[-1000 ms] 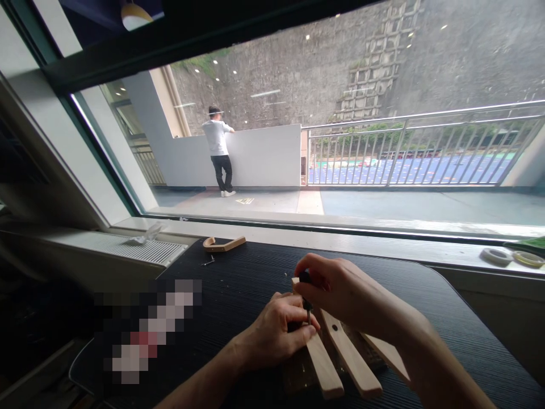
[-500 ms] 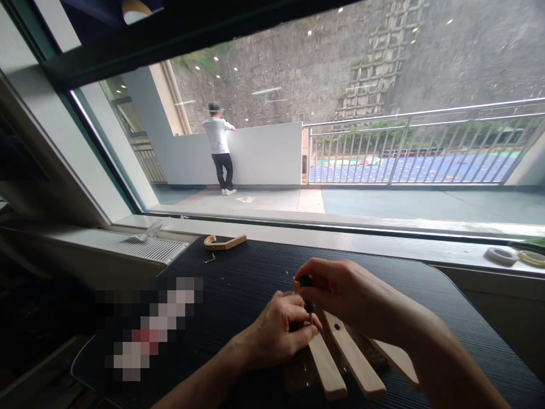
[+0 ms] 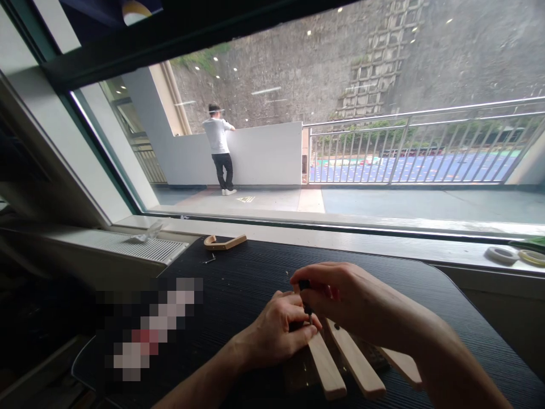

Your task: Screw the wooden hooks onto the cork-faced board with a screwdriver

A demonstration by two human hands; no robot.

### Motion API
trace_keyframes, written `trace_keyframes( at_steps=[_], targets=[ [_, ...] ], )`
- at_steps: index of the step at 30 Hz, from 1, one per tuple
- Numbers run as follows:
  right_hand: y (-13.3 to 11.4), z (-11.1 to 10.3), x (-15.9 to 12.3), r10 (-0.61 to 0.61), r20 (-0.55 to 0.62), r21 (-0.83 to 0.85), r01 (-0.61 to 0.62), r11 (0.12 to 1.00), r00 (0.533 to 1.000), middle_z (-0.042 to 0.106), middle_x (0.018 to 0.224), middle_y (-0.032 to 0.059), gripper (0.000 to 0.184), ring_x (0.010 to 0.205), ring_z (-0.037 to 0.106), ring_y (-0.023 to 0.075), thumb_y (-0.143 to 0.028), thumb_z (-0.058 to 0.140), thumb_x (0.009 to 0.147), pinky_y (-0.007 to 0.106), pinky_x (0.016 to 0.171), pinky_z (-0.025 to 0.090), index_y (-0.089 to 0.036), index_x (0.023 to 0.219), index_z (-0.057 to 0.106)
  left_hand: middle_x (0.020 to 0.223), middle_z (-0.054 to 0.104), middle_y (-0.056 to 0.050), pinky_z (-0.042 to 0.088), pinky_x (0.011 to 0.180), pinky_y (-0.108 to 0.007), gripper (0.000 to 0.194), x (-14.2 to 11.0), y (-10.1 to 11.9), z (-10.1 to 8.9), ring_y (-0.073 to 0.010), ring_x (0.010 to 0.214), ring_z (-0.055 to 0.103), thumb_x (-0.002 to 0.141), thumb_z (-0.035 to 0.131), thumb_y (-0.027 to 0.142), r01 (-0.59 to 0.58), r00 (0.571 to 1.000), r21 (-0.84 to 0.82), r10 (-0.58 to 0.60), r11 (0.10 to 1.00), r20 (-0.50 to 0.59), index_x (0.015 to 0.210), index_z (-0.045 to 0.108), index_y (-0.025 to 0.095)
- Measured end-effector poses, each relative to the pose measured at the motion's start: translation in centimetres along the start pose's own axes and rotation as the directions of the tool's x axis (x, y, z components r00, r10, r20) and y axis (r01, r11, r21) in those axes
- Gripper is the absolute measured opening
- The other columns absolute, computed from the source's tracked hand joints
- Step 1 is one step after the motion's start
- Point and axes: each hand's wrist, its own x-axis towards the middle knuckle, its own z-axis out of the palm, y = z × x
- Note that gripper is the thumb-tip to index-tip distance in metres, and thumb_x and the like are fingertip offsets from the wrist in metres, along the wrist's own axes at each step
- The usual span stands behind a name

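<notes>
Screwdriver [image 3: 304,284], head cam: R hand [image 3: 338,287] grasps it, tip down just beside L hand [image 3: 283,321], which clasps the wooden strip [image 3: 327,363] under it. I'd say it's the turning step, prob.; next move calls for firm L hold, even R pressure.
</notes>
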Motion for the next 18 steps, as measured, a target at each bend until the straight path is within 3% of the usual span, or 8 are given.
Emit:
trace_keyframes(
  at_steps=[14, 18],
  targets=[
    [0.66, 0.47, 0.34, 0.031, -0.050, -0.068, -0.034, 0.997, 0.998, 0.058, 0.065, -0.0051, 0.016, 0.059, 0.046, 0.0097, -0.038, 0.052, 0.085, 0.020, 0.052, 0.031, -0.026, 0.089, 0.062, 0.082, 0.067, -0.003, 0.040, 0.087, -0.028, 0.016, -0.05, -0.10, 0.24, -0.0172, 0.090, 0.057, 0.084, 0.056, 0.022, 0.032, 0.999, -0.015, -0.033, 0.999, -0.002, 0.085, 0.072, 0.019],
    [0.50, 0.24, 0.07, 0.031, -0.034, -0.040, -0.032, 0.999, 0.999, 0.060, 0.068, -0.0035, 0.024, 0.060, 0.049, 0.0109, -0.042, 0.053, 0.084, 0.021, 0.053, 0.033, -0.027, 0.101, 0.064, 0.085, 0.067, -0.002, 0.040, 0.084, -0.027, 0.016, 0.03, 0.11, 0.07, -0.0159, 0.088, 0.058, 0.085, 0.054, 0.020, 0.025, 1.000, -0.041, -0.025, 0.999, 0.013, 0.084, 0.070, 0.019]
  ],
)
